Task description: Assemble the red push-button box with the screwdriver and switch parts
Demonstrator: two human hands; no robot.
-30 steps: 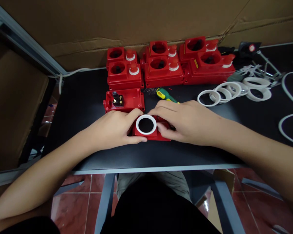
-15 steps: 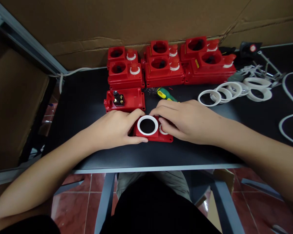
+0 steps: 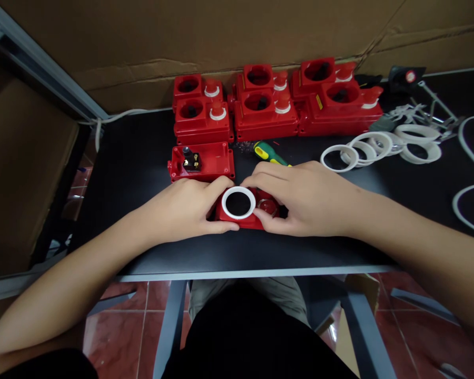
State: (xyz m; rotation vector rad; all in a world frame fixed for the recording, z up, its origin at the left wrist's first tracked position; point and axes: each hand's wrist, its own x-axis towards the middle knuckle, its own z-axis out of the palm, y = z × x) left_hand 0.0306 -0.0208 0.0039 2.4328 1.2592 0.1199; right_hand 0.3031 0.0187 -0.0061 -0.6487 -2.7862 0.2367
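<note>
A small red housing cover (image 3: 249, 223) lies on the black table in front of me. My left hand (image 3: 185, 208) is closed round its left end, thumb along the near side and fingers at the far side. A white ring (image 3: 238, 217) sits round the cover's circular opening, through which only black shows. My right hand (image 3: 308, 200) reaches in from the right, index finger at the ring's far edge and thumb at its right edge, pinching it. Between that thumb and index finger a red dome (image 3: 267, 207) shows on the cover's right part.
Behind my hands stands an open red box (image 3: 215, 160) with a black switch inside. A green-and-yellow screwdriver (image 3: 269, 152) lies beside it. Several finished-looking red boxes (image 3: 266, 125) line the cardboard wall. Loose white rings (image 3: 334, 169) and metal brackets (image 3: 438, 102) lie at the right.
My right thumb has moved from the small right-hand part of the cover to the large white ring's edge, uncovering the red dome. My left hand has stayed in place.
</note>
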